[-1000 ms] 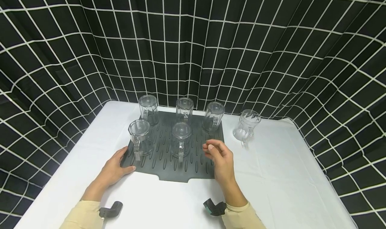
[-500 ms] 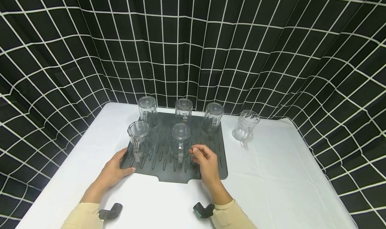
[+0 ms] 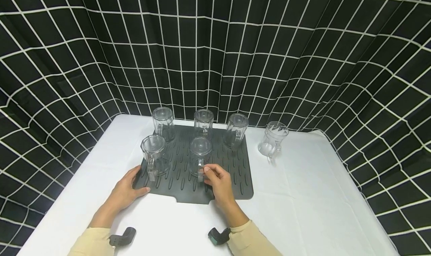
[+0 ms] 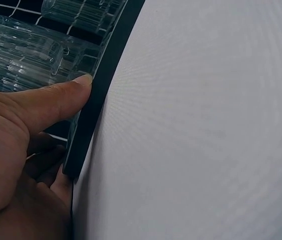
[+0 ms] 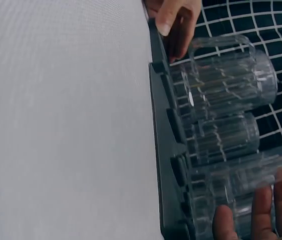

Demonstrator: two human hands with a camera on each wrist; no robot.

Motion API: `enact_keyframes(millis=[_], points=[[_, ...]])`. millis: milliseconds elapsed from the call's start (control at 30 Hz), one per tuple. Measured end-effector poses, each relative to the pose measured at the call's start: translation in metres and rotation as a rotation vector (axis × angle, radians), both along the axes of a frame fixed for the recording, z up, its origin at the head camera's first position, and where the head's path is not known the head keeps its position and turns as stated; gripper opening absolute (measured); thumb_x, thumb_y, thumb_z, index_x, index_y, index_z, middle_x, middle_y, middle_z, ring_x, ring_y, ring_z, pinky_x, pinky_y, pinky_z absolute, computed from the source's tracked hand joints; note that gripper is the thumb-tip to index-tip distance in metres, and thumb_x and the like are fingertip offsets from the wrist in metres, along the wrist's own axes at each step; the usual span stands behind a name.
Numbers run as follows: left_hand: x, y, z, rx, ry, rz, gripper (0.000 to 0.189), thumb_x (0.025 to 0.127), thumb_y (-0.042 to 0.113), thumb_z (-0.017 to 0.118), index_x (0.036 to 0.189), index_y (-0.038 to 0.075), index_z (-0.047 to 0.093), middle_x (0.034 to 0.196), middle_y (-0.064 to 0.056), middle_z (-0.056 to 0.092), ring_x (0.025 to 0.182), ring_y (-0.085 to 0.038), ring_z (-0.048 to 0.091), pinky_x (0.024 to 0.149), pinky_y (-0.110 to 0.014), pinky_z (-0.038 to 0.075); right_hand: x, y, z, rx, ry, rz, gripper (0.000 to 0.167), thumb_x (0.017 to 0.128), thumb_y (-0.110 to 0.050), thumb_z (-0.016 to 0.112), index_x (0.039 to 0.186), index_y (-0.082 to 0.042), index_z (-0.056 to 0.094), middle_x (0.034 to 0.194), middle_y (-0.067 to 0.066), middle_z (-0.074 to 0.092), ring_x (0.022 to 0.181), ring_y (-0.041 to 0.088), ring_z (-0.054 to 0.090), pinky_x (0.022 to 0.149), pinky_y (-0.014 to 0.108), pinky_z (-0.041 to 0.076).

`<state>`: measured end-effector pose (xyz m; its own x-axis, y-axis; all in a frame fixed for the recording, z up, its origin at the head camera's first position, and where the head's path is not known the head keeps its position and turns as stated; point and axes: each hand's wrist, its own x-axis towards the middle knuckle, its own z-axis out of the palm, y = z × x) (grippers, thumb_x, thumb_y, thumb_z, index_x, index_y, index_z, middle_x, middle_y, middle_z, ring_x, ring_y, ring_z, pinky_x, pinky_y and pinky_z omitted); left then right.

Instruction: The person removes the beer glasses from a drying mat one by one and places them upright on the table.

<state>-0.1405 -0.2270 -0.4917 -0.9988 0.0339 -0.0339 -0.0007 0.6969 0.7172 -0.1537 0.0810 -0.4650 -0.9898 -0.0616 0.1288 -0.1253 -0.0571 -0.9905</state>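
A glass mug [image 3: 199, 155] stands upside down at the front middle of the dark grey drying mat [image 3: 235, 177]. My right hand [image 3: 220, 183] is at its handle, thumb and index fingertips close beside it; in the right wrist view the fingers [image 5: 263, 207] are spread near the glass. Whether they touch the handle is hard to tell. My left hand [image 3: 122, 192] rests at the mat's front left corner, thumb [image 4: 55, 102] against the front edge, fingers along the side. Just beyond it stands another upside-down mug [image 3: 155, 155], its handle toward me.
Behind, three more upside-down mugs [image 3: 163, 123] line the mat's far side. To the right of the mat, an upright glass mug [image 3: 272, 140] stands on the white tablecloth [image 3: 303, 196]. A black curtain [image 3: 215, 54] with white grid lines surrounds the table.
My right hand has moved left across the mat's front right part to the front middle mug's handle. My left hand stays at the corner, and the mugs keep their places.
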Motion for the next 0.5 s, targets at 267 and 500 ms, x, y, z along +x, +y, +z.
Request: enact_keyframes(millis=[267,500], points=[[-0.001,-0.001,-0.002,0.005,-0.011,0.000,0.092,0.081,0.026,0.076,0.149,-0.005,0.022,0.152,-0.030,0.021,0.131,-0.050,0.031,0.106,-0.058,0.030,-0.004,-0.010,-0.002,-0.063,-0.013,0.049,0.028,0.098,-0.021,0.059,0.105,0.005,0.063,0.101,0.016,0.068,0.098,0.030,0.064,0.079,0.041,0.055],[-0.001,-0.002,-0.002,0.015,-0.013,-0.001,0.092,0.081,0.025,0.076,0.149,-0.005,0.022,0.152,-0.030,0.021,0.132,-0.050,0.031,0.106,-0.058,0.030,-0.006,-0.016,-0.004,-0.110,-0.056,0.077,0.032,0.098,-0.023,0.059,0.105,0.008,0.063,0.096,0.019,0.068,0.093,0.031,0.066,0.077,0.038,0.057]])
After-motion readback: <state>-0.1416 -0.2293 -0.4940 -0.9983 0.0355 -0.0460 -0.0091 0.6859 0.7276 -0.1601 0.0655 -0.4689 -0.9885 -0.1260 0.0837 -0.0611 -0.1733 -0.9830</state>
